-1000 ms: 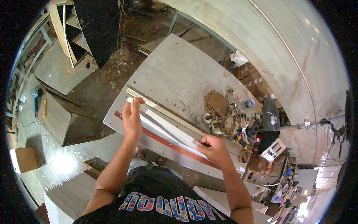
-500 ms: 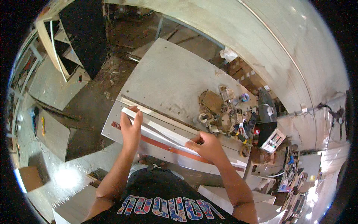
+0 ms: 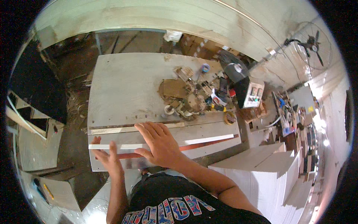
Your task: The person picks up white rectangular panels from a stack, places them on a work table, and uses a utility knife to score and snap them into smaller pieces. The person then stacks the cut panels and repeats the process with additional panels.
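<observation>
A long white strip (image 3: 123,146) lies across the near edge of a grey workbench (image 3: 126,86), over a red-edged board (image 3: 209,143). My left hand (image 3: 106,156) rests on the strip's left end, fingers spread. My right hand (image 3: 158,143) lies flat, palm down, on the strip near its middle. A second pale strip (image 3: 112,129) lies parallel just behind. Neither hand grips anything.
A heap of tape rolls, cardboard scraps and small tools (image 3: 190,97) crowds the bench's right side. A dark box with switches (image 3: 250,91) stands beyond it. White panels (image 3: 272,168) are stacked at right. A fan (image 3: 311,43) hangs on the wall.
My right hand slid left along the strip from its right end to its middle. My left hand stayed at the left end. My head swung right.
</observation>
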A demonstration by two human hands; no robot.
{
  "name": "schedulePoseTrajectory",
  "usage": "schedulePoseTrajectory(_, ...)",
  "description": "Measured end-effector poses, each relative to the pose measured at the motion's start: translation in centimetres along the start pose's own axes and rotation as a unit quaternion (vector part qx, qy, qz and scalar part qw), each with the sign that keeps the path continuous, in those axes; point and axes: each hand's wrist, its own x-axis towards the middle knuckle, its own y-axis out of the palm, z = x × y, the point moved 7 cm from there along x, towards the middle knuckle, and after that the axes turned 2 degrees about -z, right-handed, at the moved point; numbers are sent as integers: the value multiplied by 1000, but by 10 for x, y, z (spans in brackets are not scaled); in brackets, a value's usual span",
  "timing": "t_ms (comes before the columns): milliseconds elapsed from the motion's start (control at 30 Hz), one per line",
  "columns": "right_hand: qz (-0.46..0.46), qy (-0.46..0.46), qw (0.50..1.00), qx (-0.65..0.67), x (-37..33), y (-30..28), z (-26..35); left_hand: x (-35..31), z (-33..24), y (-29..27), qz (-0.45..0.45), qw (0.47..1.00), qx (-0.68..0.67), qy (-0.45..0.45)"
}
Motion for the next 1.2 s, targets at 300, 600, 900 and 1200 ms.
schedulePoseTrajectory(300, 68, 31, 986, -152, -65, -38, -51, 7, 11, -17, 10, 1000, 17, -16)
schedulePoseTrajectory(600, -38, 163, 973, -157, -152, -135, -165, 17, -2, -19, -36, 995, 40, -87)
schedulePoseTrajectory(900, -195, 234, 913, 272, -254, -137, -276, 27, 17, -18, -20, 988, -115, -104)
schedulePoseTrajectory(1200, -32, 339, 914, 221, -340, 0, -340, 6, 189, -40, 93, 987, 121, -39)
